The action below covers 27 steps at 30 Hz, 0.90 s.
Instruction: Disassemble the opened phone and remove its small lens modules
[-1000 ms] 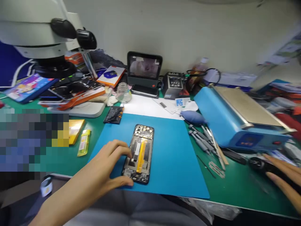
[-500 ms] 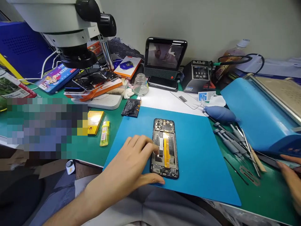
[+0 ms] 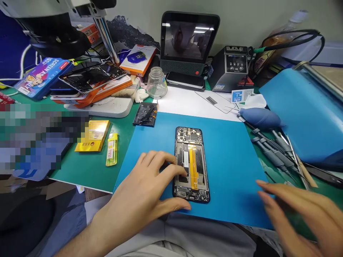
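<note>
1. Blue silicone mat (image 3: 227, 150) lay under the left hand (image 3: 144, 192), whose grip was spread open rather than closed: the fingertips (image 3: 182, 170) pressed on the left edge of the opened phone (image 3: 192, 165) and the thumb lay against its lower left corner, pinning it flat.
2. The phone lay back-off, lengthwise near the middle of the mat, its camera end pointing away from the person and a yellow flex strip running down its middle.
3. The right hand (image 3: 297, 210) hovered blurred over the mat's lower right corner, fingers stretched out and loosely open, holding nothing and well clear of the phone.
4. Just beyond that hand, a row of screwdrivers (image 3: 273, 151) and tweezers lay on the green bench (image 3: 88, 167), with a blue dust blower (image 3: 261, 117) above them.
5. Off the mat's upper left corner lay a black battery (image 3: 145, 114); further left sat a yellow box (image 3: 93, 135) and a yellow lighter (image 3: 112, 149).
6. At the back stood a glass jar (image 3: 157, 84), a small screen (image 3: 189, 43) and a soldering station (image 3: 232, 67); a microscope (image 3: 53, 32) hung over the far left.
</note>
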Tool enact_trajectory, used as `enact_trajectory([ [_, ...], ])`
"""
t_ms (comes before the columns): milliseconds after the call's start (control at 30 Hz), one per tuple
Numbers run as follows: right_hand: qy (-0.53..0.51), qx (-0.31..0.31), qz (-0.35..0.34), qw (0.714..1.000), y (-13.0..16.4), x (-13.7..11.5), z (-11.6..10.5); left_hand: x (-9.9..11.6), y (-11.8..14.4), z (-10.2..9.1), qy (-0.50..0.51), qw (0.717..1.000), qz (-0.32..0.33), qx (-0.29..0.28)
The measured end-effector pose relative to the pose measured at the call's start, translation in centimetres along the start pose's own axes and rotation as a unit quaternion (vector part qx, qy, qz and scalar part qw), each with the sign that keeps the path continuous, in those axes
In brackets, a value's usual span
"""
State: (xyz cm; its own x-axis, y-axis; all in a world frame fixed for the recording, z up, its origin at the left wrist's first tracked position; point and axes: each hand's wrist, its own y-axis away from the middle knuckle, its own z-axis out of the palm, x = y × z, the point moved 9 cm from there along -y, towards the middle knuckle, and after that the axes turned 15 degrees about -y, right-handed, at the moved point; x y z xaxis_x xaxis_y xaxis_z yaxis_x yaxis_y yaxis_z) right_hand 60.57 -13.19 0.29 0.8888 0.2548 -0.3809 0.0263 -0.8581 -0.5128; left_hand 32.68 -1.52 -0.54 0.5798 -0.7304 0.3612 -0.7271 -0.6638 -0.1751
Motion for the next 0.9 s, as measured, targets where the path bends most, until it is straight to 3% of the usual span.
enact_trajectory([
  [67,-0.029,-0.024,-0.056,0.998,-1.8,-5.4,1.9,0.0,0.1,0.0,-0.006,1.000,0.004,0.005],
  [200,-0.066,-0.097,-0.075,0.990,-4.6,-9.5,4.9,0.0,0.2,0.1,-0.011,1.000,0.006,0.009],
  [433,-0.048,-0.134,-0.154,0.978,-4.7,-10.9,6.2,-0.1,0.1,0.1,-0.018,1.000,0.002,0.008],
  [733,-0.020,-0.160,-0.169,0.972,-4.5,-11.1,6.9,0.0,0.2,-0.2,-0.026,1.000,0.010,0.015],
  [900,0.015,-0.204,-0.164,0.965,-2.5,-10.3,7.1,-0.1,0.1,-0.1,-0.020,1.000,0.010,0.010],
])
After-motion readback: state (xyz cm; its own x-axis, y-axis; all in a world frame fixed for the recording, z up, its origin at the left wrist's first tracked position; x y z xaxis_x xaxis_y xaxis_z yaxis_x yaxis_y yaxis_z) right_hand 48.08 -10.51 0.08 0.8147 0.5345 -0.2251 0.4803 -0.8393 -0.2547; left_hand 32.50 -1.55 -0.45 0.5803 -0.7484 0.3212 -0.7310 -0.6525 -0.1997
